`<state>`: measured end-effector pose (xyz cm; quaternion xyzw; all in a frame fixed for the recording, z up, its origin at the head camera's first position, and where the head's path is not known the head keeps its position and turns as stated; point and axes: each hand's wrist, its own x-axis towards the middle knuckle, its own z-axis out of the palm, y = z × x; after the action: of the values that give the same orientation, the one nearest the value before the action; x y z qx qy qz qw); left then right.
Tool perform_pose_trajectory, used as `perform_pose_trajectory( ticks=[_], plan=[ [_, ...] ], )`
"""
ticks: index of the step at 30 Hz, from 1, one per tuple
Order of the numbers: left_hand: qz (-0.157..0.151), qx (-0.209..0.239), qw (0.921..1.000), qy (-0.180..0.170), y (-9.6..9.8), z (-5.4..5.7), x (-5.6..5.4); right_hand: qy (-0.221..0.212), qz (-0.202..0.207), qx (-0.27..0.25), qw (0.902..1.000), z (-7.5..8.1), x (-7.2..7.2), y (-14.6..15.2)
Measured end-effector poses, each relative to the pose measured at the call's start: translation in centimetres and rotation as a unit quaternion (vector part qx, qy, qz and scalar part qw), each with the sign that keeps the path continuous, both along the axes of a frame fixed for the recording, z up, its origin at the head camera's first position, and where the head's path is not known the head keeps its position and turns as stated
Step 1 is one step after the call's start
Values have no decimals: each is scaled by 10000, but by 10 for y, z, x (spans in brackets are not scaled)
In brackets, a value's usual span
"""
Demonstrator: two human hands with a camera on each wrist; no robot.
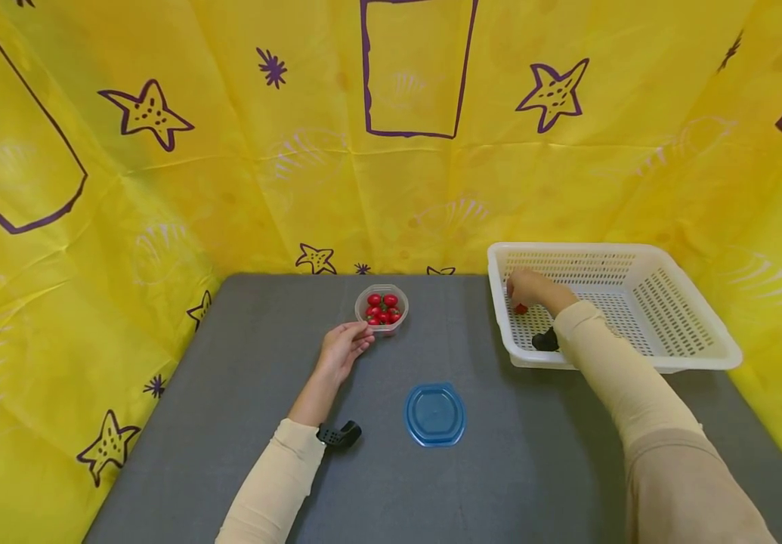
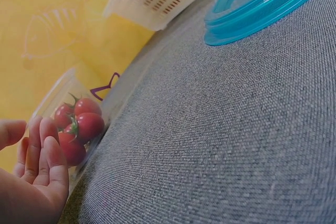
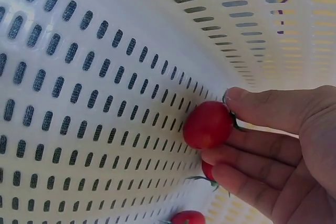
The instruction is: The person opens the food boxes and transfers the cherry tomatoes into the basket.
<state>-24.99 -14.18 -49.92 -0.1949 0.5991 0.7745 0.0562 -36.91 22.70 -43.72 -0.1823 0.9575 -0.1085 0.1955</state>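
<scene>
Right hand pinches a cherry tomato inside the white basket | Left hand, fingers loosely extended, touches the tub of tomatoes on the bench | Slick skin could let the pinched one slip; a nudge might tip the tub

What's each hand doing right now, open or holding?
Left hand: open, beside the clear container.
Right hand: holding a tomato inside the white basket.

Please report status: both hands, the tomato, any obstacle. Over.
Right hand pinching tomato inside basket. Left hand at tub. Blue lid not between basket and tub.
</scene>
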Motion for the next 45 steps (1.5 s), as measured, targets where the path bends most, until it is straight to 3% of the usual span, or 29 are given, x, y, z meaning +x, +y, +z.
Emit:
perform_pose_trajectory(
  ticks=[10,22,29,45],
  plan=[
    [6,-15,10000,-1,-2,3,-1,709,219,24,9972,22,-3,2],
    [-4,35,10000,24,-2,3,-1,1101,376,-360,9926,56,-7,-9],
    [30,24,10000,31,-2,2,0,1041,291,-433,9932,76,-1,-32],
    [30,76,10000,22,1,1,1,1528,1190,-720,9784,74,5,-98]
  ],
)
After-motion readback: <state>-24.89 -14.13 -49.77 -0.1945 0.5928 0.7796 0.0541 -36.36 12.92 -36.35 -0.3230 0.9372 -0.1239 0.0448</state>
